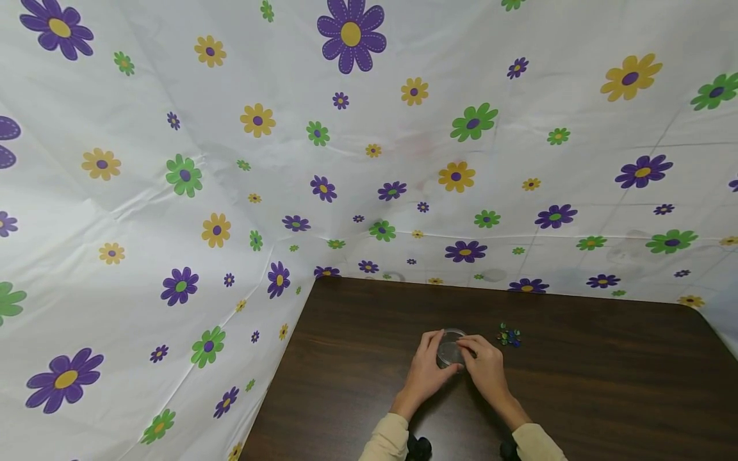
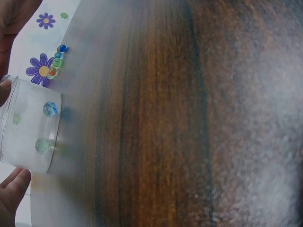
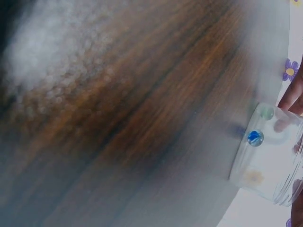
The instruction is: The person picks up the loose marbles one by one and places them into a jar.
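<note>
A clear jar [image 1: 451, 351] stands on the dark wooden table, held by my left hand [image 1: 425, 370] with fingers and thumb round its side. Inside at the bottom lie two marbles, a blue swirled marble [image 3: 255, 138] and a pale green marble [image 2: 42, 145]. My right hand [image 1: 485, 366] is at the jar's right rim, fingers bent and tips bunched there. In the left wrist view a right fingertip [image 2: 4, 90] overlaps the jar's threaded neck. I cannot tell whether the right fingertips pinch anything.
Several loose marbles [image 1: 510, 335], blue, green and orange-tinted, lie in a cluster right of the jar. The brown table [image 1: 605, 378] ends at a white flowered cloth [image 1: 398, 128] behind and to the left. Dark round objects [image 1: 419, 448] sit by the sleeves.
</note>
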`<state>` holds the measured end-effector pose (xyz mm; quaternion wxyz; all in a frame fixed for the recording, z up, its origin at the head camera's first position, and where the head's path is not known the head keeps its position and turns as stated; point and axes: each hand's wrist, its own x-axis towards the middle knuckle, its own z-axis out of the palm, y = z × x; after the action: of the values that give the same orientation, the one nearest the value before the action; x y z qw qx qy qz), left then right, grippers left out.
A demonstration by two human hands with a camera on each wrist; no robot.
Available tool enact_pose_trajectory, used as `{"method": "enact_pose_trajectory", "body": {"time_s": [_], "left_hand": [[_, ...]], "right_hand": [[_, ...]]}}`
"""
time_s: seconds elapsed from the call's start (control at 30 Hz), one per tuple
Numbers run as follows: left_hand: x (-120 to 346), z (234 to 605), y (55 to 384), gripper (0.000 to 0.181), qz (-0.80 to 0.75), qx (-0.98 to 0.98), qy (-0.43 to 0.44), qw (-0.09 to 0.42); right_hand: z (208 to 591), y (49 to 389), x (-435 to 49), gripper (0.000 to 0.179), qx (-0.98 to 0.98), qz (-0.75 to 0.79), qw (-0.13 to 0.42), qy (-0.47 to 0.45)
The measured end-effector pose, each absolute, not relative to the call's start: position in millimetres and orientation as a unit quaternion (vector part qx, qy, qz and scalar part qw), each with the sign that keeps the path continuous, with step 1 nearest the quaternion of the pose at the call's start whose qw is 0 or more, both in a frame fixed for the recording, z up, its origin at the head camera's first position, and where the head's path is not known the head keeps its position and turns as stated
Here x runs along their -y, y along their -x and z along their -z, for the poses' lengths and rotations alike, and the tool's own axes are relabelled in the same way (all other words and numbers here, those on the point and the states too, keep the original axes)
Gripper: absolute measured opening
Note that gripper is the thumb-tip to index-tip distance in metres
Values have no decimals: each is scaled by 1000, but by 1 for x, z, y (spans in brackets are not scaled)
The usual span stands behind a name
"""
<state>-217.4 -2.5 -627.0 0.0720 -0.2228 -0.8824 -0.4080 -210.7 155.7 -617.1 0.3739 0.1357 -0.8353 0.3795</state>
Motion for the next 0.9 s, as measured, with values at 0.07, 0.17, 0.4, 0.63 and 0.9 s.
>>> {"method": "enact_pose_trajectory", "body": {"time_s": [0.07,0.17,0.4,0.63,0.9], "left_hand": [[2,627,218,74,409,882,222,71],[2,626,218,74,412,882,219,68],[2,627,218,75,415,882,214,65],[2,628,218,76,412,881,220,75],[2,628,217,76,418,879,216,74]], "right_hand": [[617,211,-156,28,837,-376,374,-136],[617,211,-157,28,837,-377,373,-135],[617,210,-160,25,834,-382,373,-137],[618,212,-166,27,823,-383,399,-126],[616,215,-186,25,828,-370,407,-112]]}}
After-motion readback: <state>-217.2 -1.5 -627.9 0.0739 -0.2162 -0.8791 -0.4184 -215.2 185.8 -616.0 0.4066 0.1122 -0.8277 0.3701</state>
